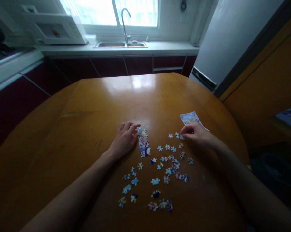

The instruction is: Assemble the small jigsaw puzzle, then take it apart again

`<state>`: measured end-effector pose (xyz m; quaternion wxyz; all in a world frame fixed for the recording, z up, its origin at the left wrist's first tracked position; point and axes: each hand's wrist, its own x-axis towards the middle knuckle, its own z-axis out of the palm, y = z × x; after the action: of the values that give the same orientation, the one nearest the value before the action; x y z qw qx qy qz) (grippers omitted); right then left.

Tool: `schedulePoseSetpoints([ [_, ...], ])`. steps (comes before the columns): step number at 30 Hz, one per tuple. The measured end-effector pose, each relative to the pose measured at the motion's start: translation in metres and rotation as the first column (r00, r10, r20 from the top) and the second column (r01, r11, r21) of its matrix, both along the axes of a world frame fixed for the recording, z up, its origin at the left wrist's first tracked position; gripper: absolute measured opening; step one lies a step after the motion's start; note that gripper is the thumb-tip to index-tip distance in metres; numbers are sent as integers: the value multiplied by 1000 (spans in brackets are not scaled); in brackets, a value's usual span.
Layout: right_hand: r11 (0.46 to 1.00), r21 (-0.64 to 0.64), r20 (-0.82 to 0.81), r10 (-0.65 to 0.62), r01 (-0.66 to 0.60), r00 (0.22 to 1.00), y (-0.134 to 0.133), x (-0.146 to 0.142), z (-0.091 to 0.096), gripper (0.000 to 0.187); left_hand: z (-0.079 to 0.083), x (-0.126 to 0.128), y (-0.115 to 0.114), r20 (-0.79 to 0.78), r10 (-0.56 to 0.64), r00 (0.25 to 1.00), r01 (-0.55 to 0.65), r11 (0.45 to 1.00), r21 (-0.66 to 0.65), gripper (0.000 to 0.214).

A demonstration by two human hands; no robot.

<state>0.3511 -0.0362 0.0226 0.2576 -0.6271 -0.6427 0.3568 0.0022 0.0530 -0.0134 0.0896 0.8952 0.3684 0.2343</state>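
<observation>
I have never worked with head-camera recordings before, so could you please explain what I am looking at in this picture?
Of course. There is no machine here: the two bare hands belong to the person wearing the camera. It sits on their head and looks forward and down, so their forearms enter from below.

On the wooden table lie many loose puzzle pieces, a narrow joined strip of puzzle and a printed sheet. The left hand is at the strip's left side, its fingertips by the far end. The right hand has its fingertips at some loose pieces near the sheet; whether it grips one is too small to tell.

Behind the table are a sink and a window.
</observation>
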Motion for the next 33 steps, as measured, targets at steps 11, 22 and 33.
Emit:
schedulePoseSetpoints([
  [11, 998, 69, 273, -13, -6, 962, -13, -11, -3, 12, 2, 1, 0, -7, 9, 1000, -9, 1000, -28, 42],
  [22, 947, 58, 236, 295, -316, 926, -33, -43, 16, 17, 1, 0, 0, -18, 7, 1000, -7, 1000, -20, 38],
  [33, 945, 78, 212, 295, -317, 932, -30, -43, 10, 15, 1, 0, 0, -16, -12, 1000, 12, 1000, -13, 39],
])
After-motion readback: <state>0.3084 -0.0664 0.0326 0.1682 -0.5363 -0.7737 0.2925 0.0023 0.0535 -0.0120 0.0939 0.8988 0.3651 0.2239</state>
